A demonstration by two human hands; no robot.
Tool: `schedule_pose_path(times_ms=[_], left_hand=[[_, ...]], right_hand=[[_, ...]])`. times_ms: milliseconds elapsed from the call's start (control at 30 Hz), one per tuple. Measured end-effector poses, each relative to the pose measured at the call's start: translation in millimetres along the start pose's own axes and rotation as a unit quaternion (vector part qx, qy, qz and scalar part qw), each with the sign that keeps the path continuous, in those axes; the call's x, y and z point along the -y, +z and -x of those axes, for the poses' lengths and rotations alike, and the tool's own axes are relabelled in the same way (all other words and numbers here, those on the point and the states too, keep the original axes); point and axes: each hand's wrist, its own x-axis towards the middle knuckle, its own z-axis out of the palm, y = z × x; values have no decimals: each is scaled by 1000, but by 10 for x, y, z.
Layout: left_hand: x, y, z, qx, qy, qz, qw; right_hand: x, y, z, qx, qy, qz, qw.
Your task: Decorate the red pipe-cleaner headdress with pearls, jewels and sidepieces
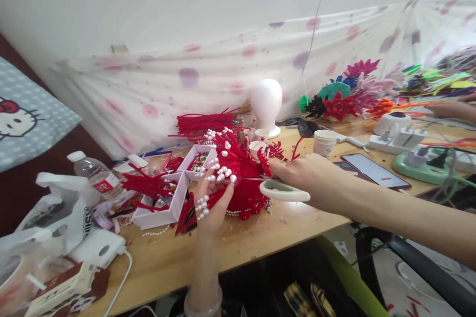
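A red decoration of fuzzy stems with white pearl beads [227, 158] is held over the table, and red scalloped pieces edged with beads spread below it. My left hand [214, 197] is closed around its lower left side, with pearl sprigs between and beside the fingers. On the right, my right hand [293, 174] is closed at the decoration's edge, its fingertips mostly hidden. Scissors [285, 192] with a pale handle lie in that hand, their blades pointing left across the red stems. Whether the blades are parted I cannot tell.
White boxes [163, 210] of beads and red stems sit left, near a plastic bottle [98, 178]. Behind stand a white foam head [266, 104] and paper cups [325, 141]. Rightward are a phone [375, 171], power strips [424, 168], colourful flowers [338, 104] and another person's hand [448, 111].
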Motion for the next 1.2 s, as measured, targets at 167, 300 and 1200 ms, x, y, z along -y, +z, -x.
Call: schedule_pose_path(times_ms=[167, 300, 1200], left_hand=[[-6, -5, 19, 3, -1, -17, 1000], [-17, 4, 58, -7, -6, 13, 1000], [3, 73, 128, -48, -3, 8, 999]], right_hand=[[93, -53, -121, 0, -34, 33, 999], [96, 23, -159, -21, -55, 70, 996], [257, 183, -226, -49, -67, 139, 987]])
